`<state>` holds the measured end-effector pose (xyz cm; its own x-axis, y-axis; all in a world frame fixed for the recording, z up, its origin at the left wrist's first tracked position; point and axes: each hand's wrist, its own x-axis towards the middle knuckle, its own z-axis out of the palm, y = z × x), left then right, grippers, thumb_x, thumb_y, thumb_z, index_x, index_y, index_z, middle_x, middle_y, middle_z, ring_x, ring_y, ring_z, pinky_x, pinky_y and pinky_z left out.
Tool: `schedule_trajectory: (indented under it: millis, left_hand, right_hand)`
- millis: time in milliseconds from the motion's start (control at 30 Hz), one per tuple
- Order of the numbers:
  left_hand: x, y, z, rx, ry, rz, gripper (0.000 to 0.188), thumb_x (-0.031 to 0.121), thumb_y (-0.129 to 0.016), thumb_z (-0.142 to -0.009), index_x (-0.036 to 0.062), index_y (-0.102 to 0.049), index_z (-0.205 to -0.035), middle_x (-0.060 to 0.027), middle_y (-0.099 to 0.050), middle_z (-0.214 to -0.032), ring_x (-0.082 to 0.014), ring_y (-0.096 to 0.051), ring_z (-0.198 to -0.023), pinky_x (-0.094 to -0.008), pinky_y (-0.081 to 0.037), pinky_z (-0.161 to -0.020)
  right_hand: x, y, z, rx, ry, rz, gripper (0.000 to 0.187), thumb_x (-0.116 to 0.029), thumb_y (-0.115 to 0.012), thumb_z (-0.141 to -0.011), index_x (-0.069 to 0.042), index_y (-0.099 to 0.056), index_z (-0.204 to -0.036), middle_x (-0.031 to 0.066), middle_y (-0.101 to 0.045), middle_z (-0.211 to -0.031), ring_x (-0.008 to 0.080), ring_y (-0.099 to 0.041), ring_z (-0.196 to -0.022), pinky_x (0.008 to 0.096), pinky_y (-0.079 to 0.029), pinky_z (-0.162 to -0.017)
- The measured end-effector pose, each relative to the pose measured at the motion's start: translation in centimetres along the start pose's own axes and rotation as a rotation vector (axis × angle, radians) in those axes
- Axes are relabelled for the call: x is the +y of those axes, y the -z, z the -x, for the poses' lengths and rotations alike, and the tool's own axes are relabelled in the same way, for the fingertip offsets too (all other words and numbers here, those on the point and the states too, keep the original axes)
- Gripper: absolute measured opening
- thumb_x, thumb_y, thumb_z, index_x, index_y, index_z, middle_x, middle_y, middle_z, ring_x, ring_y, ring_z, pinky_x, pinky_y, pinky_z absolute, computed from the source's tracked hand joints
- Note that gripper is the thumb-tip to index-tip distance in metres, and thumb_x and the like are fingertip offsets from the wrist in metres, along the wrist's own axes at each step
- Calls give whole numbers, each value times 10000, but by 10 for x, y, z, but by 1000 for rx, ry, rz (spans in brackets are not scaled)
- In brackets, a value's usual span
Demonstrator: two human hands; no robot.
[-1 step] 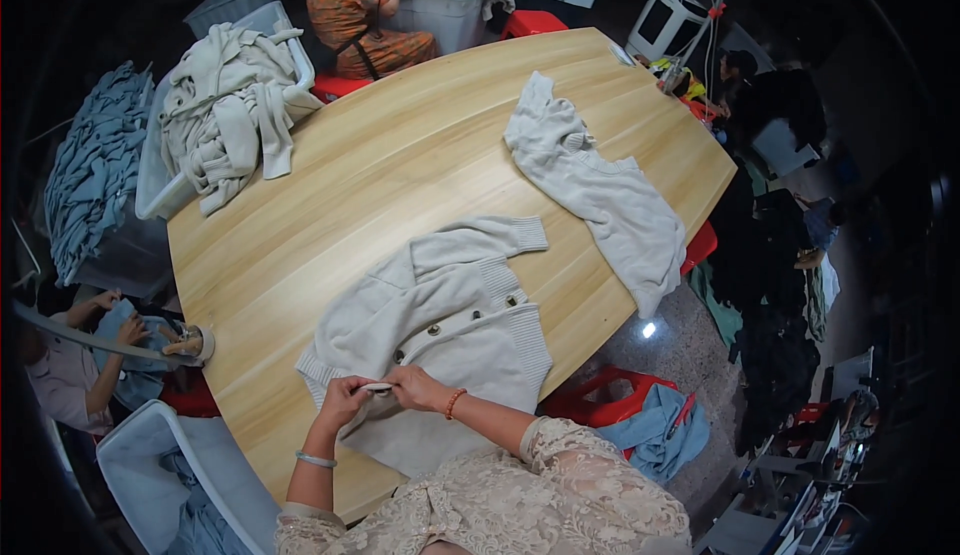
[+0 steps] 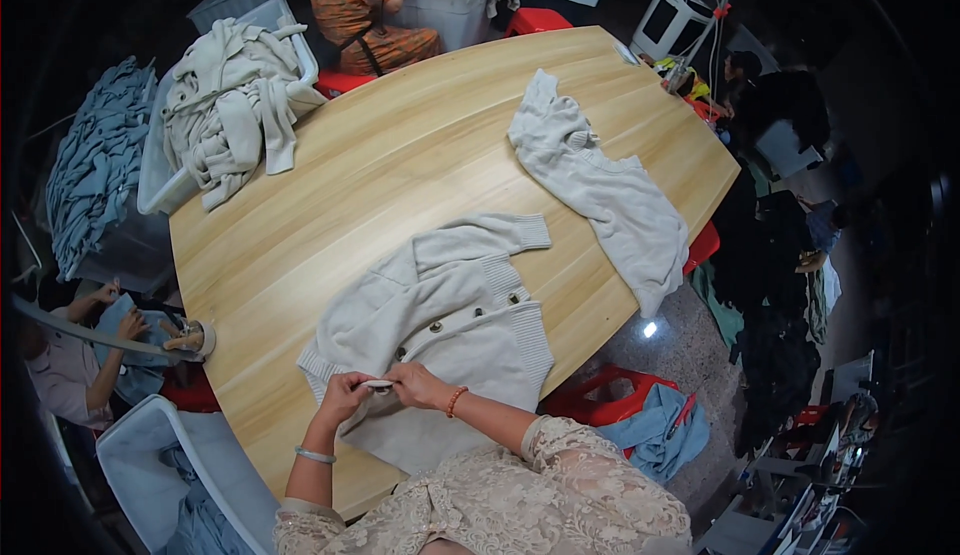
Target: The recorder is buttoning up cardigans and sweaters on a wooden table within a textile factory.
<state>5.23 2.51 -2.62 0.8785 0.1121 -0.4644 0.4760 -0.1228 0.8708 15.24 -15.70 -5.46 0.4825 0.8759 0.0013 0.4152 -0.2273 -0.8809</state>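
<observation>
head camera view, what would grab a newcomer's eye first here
Probably the cream knitted cardigan with dark buttons, spread on the near part of the pale wooden table, its edge held between the left hand and right hand. Next, perhaps, the rumpled off-white garment farther right, and the cream knitwear heap at the table's far left.

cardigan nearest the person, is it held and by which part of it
Yes: the left hand and right hand pinch the cream cardigan by its front edge, in line with the buttons.
</observation>
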Motion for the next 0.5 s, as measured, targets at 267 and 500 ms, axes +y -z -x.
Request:
schedule_trajectory:
  millis: [267, 500]
  left_hand:
    - [-12, 6, 3, 80, -60, -99, 154, 145, -667, -797, -8, -652, -795, 35, -596, -696, -35, -494, -650, -230, -429, -574]
    - [10, -20, -5, 528, -373, -971, 164, 61, -669, -683, 89, -590, -824, -97, -568, -858, -305, -532, -855, -419, -404, -712]
  right_hand:
    - [-15, 22, 14, -65, -31, 84, 149, -178, -609, -812, -41, -640, -861, 150, -600, -812, 335, -607, -783, 415, -485, -694]
    - [0, 49, 37, -17, -226, 303, 151, -155, -583, -835, -63, -621, -949, 130, -600, -960, 350, -617, -821, 449, -499, -731]
